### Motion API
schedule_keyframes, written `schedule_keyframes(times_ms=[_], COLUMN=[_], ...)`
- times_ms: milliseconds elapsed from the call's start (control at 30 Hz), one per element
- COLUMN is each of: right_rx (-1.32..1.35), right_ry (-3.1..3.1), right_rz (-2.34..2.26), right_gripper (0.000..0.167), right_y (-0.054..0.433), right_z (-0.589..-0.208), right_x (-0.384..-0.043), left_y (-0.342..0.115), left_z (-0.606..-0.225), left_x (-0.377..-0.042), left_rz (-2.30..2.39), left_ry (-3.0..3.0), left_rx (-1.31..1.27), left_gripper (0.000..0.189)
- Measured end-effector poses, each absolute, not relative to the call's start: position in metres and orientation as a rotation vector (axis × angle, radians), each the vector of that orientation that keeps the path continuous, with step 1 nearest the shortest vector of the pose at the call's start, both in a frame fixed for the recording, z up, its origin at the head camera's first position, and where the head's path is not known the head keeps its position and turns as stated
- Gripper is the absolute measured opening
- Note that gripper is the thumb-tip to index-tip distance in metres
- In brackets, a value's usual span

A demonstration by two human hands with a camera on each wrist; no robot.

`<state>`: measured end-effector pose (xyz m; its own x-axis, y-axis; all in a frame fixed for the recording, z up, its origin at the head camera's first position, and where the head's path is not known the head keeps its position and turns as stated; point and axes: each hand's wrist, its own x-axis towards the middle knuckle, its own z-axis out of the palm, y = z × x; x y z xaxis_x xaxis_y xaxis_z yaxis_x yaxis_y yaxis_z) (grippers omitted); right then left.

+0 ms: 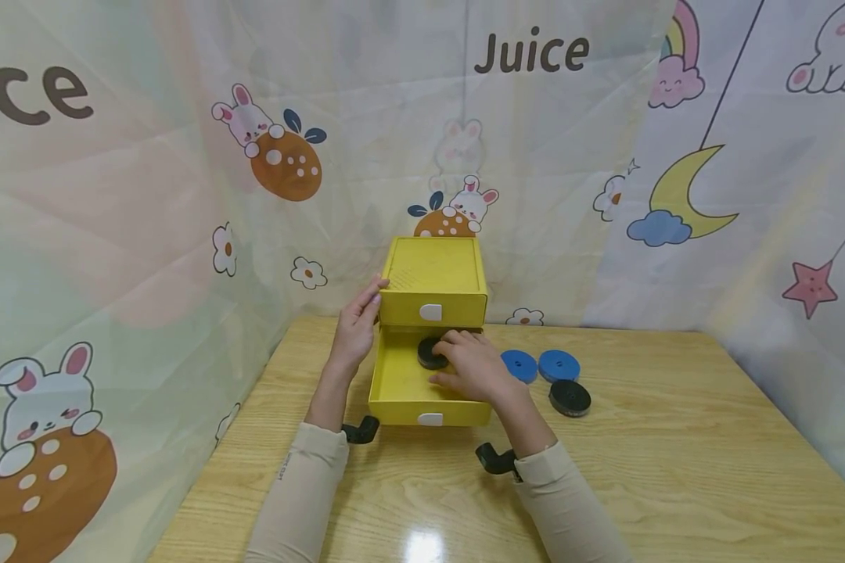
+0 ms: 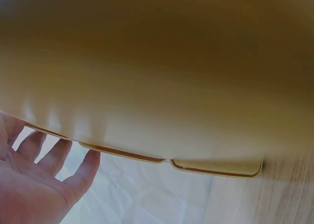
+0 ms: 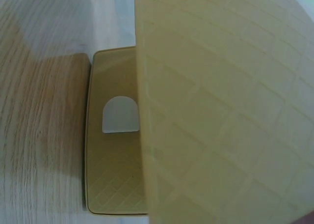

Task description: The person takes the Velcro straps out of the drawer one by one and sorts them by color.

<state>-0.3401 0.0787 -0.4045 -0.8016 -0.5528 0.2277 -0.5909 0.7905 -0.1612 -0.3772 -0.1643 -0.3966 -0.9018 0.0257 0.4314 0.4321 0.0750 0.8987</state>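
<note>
The right hand [image 1: 472, 366] was spread at the black disc [image 1: 429, 357], far in the drawer [image 1: 403, 383]; the left hand [image 1: 355, 332], fingers parted, was laid against the cabinet's [image 1: 440, 266] left side. Likely light and stiff, the disc was best rim-gripped.

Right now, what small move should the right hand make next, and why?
I'd probably draw the right hand out of the open drawer, leaving the black disc: it seems to lie on the drawer's floor, the thumb stands apart from it, and three more discs lie on the table.
</note>
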Motion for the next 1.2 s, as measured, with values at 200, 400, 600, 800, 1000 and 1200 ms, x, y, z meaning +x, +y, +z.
schedule_keyframes(times_ms=[200, 400, 600, 800, 1000, 1200], right_rx=[0.942, 0.940, 0.920, 0.920, 0.937, 0.941], right_ry=[-2.759, -2.777, -2.800, -2.794, -2.753, -2.749], right_rz=[0.379, 0.388, 0.408, 0.423, 0.504, 0.651], right_gripper=[0.034, 0.031, 0.034, 0.034, 0.033, 0.032], right_y=[0.0791, 0.0798, 0.0795, 0.0796, 0.0807, 0.0853], right_z=[-0.4047, -0.4044, -0.4048, -0.4042, -0.4042, -0.4008], right_x=[-0.3403, -0.3402, -0.3407, -0.3404, -0.3405, -0.3380], left_y=[-0.1639, -0.1638, -0.1639, -0.1640, -0.1642, -0.1649], left_z=[-0.3963, -0.3970, -0.3968, -0.3967, -0.3967, -0.3947], left_x=[-0.3758, -0.3759, -0.3764, -0.3766, -0.3758, -0.3762], left_rz=[-1.887, -1.873, -1.872, -1.865, -1.877, -1.916], left_ry=[-2.049, -2.057, -2.063, -2.060, -2.058, -2.068], left_rx=[-0.450, -0.458, -0.455, -0.457, -0.457, -0.441], left_gripper=[0.037, 0.037, 0.037, 0.036, 0.037, 0.039])
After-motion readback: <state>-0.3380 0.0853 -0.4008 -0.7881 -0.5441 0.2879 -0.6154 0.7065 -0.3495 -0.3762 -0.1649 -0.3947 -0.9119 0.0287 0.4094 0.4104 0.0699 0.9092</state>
